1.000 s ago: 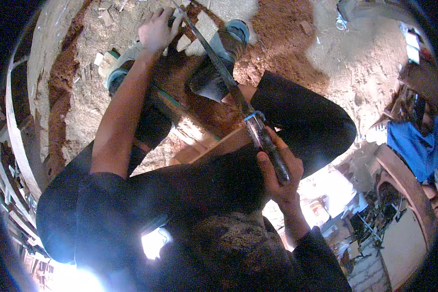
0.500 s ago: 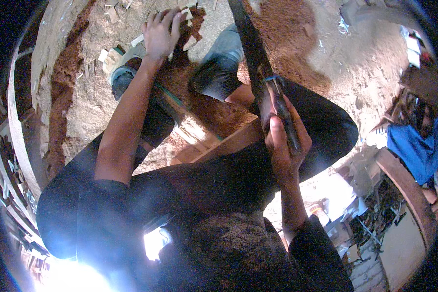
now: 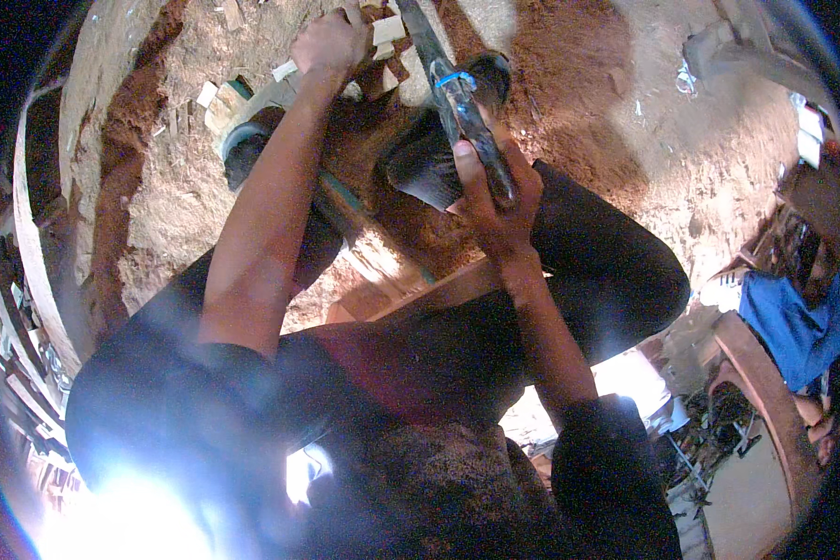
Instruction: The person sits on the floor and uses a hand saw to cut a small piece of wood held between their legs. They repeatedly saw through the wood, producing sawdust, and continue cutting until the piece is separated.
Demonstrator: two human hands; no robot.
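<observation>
My right hand (image 3: pixel 499 191) is wrapped round the worn, straight handle of a long tool with a dark flat blade (image 3: pixel 425 42). A bright blue band circles the handle where the blade begins. The blade points up and away, and its far end is cut off by the top edge. At the top, left of the blade, my left hand (image 3: pixel 329 42) is closed with its fingers curled under, so what they hold, if anything, is hidden. Beside it lie pale wood blocks (image 3: pixel 388 31).
Between my bent legs lies a wooden board (image 3: pixel 383 257), with a wood piece (image 3: pixel 439 287) across it. Reddish sawdust (image 3: pixel 569 84) covers the ground. A blue cloth (image 3: pixel 789 322) and a curved wooden piece (image 3: pixel 765 383) are at the right. Wood strips (image 3: pixel 33 392) lie at far left.
My right hand has moved up and left with the long-bladed tool, nearer to my left hand. The left hand's spread fingers have curled closed, and it has shifted slightly right.
</observation>
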